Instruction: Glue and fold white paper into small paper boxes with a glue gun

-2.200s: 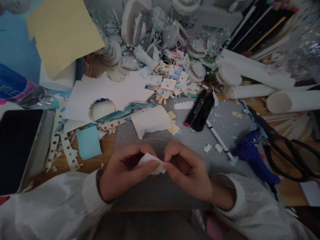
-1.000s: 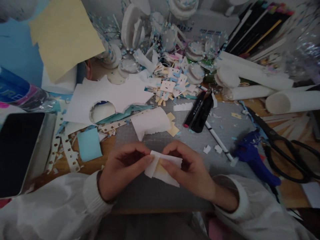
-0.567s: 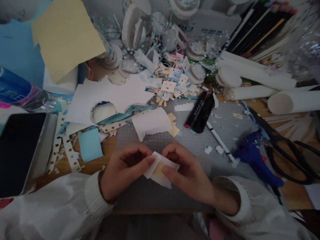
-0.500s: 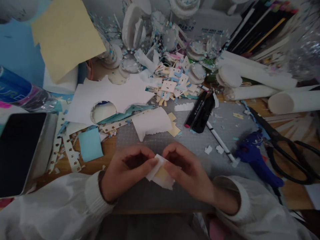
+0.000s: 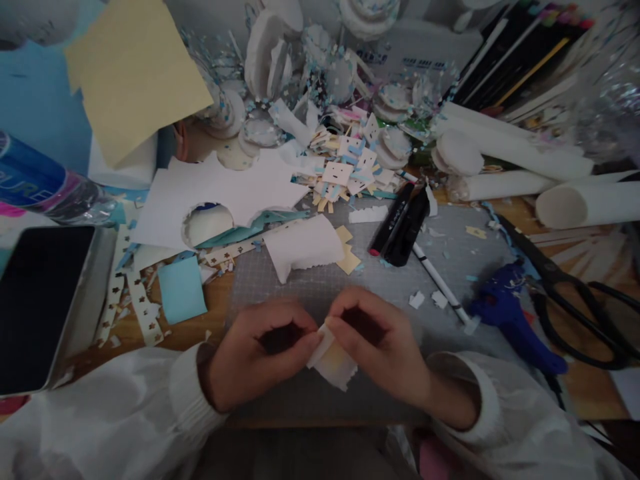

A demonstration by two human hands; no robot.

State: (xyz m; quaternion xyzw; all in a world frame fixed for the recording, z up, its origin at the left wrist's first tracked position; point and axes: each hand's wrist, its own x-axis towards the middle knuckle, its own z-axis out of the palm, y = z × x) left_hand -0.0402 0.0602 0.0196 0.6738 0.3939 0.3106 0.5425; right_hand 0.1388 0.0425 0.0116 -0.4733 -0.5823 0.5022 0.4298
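Note:
Between both hands is a small white piece of paper with a yellowish patch in its middle and a folded upper edge. My left hand pinches its upper left edge between thumb and fingers. On the top right, my right hand grips the same paper, thumb on the near side. The fingertips of both hands nearly meet. Beneath them lies a grey cutting mat. Just beyond my hands rests a curled white sheet of paper, with pale yellow paper scraps against its right end.
To the right lie black markers, a white pen, a blue glue gun and black scissors. At left are a phone, a bottle and a blue paper square. Small paper cutouts pile up behind.
The paper has shifted slightly right and toward me, and its lower part has turned. My left fingertips moved right along the edge, and both hands stay closed on it.

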